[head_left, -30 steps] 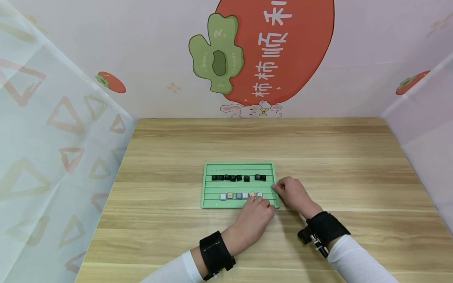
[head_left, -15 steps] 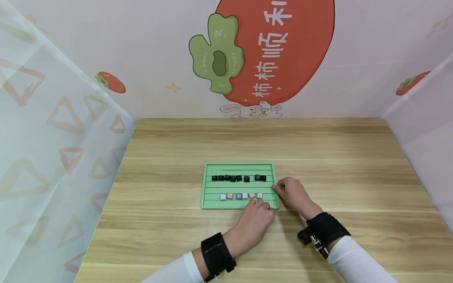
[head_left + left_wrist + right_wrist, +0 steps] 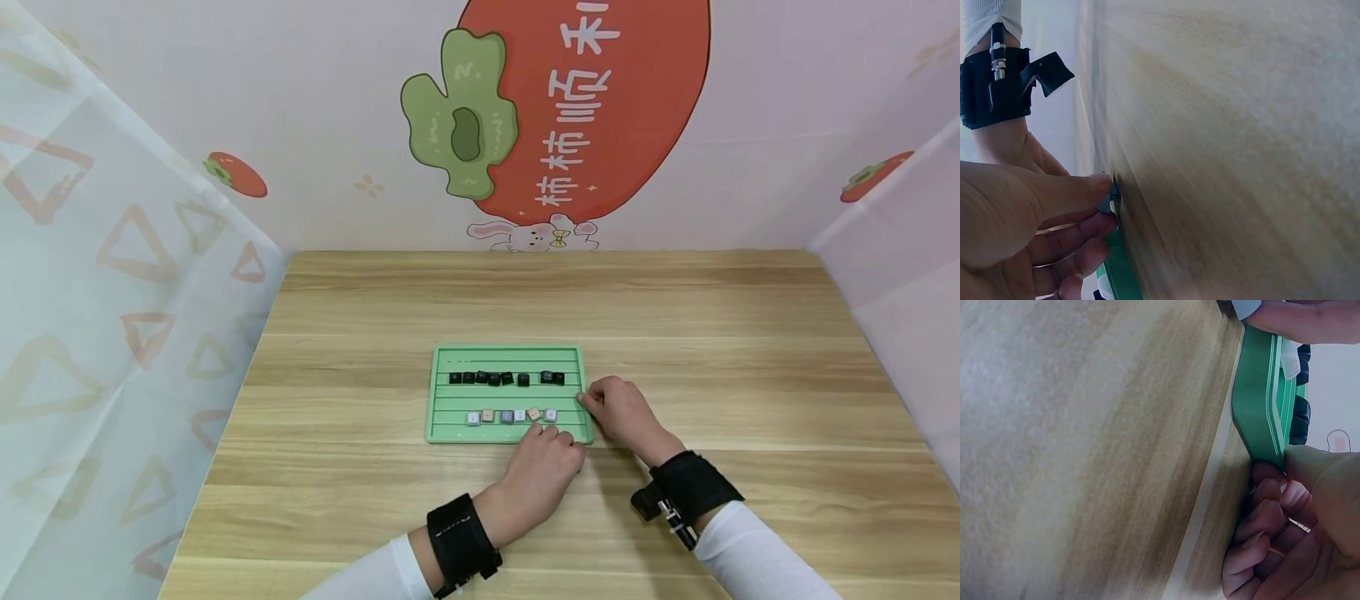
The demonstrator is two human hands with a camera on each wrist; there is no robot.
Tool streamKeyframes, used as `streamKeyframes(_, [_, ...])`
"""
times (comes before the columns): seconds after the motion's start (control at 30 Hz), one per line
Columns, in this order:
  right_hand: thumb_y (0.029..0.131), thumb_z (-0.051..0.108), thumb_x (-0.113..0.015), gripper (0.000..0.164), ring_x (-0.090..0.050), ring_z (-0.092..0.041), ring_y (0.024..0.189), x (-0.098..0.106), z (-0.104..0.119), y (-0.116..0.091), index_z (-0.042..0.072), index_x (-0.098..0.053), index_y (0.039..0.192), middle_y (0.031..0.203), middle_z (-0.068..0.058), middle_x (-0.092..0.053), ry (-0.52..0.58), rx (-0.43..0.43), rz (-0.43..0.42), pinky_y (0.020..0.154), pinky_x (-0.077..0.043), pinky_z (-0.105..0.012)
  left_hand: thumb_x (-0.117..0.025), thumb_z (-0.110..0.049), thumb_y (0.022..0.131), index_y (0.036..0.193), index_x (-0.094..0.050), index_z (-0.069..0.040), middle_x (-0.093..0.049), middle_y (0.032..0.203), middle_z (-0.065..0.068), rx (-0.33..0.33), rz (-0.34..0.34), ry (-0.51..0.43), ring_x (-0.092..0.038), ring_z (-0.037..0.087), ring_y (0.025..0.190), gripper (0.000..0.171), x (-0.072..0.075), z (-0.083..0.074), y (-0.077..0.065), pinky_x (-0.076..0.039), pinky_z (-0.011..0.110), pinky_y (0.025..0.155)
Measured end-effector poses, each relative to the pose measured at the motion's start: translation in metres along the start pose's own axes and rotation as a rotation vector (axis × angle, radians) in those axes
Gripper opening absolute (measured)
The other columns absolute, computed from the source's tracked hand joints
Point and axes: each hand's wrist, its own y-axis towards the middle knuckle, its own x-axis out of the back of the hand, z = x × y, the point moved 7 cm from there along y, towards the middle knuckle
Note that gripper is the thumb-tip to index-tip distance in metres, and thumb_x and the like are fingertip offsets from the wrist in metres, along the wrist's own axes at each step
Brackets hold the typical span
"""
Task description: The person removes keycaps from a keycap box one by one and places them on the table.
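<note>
A green tray (image 3: 457, 435) with ridged rows lies on the wooden table. Black keycaps (image 3: 493, 379) stand in an upper row, and white, grey and beige keycaps (image 3: 507, 416) in a lower row. My left hand (image 3: 542, 471) is at the tray's front edge, its thumb and index finger pinching a small grey keycap (image 3: 1105, 203); the head view hides this keycap behind the hand. At the tray's right edge, my right hand (image 3: 624, 417) grips the rim, thumb on top and fingers curled against the side in the right wrist view.
The wooden table (image 3: 360, 333) extends around the tray. A printed backdrop (image 3: 322, 100) rises behind it, with hanging cloth (image 3: 112, 333) on the left and another sheet (image 3: 907, 292) on the right. Both wrists wear black camera bands (image 3: 459, 542).
My left hand has drawn back slightly toward the front, uncovering more of the lower row's right end. The right hand and the tray stay in place.
</note>
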Motion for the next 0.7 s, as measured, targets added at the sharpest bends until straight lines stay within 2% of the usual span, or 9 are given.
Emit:
streamKeyframes(0.3, [0.091,0.022,-0.059,0.042,-0.036,-0.013,0.047,-0.0008,0.0003,0.0,0.012,-0.044,0.053,0.049,0.005,-0.033,0.006,0.001,0.004,0.05,-0.031,-0.029,-0.066,-0.04,0.082,0.084,-0.071,-0.022,-0.061,0.075,-0.007,0.011,-0.024,-0.021,-0.056,0.01,0.068,0.019,0.0019,0.002,0.0007,-0.037,0.025,0.06])
streamKeyframes(0.7, [0.09,0.022,-0.059,0.041,-0.037,-0.012,0.048,-0.0026,-0.0018,-0.0002,0.012,-0.044,0.053,0.05,0.005,-0.034,0.006,-0.012,-0.001,0.05,-0.031,-0.028,-0.067,-0.04,0.081,0.083,-0.071,-0.021,-0.062,0.075,-0.007,0.017,-0.07,-0.059,-0.056,0.011,0.069,0.02,0.0067,0.0052,0.0,-0.037,0.026,0.061])
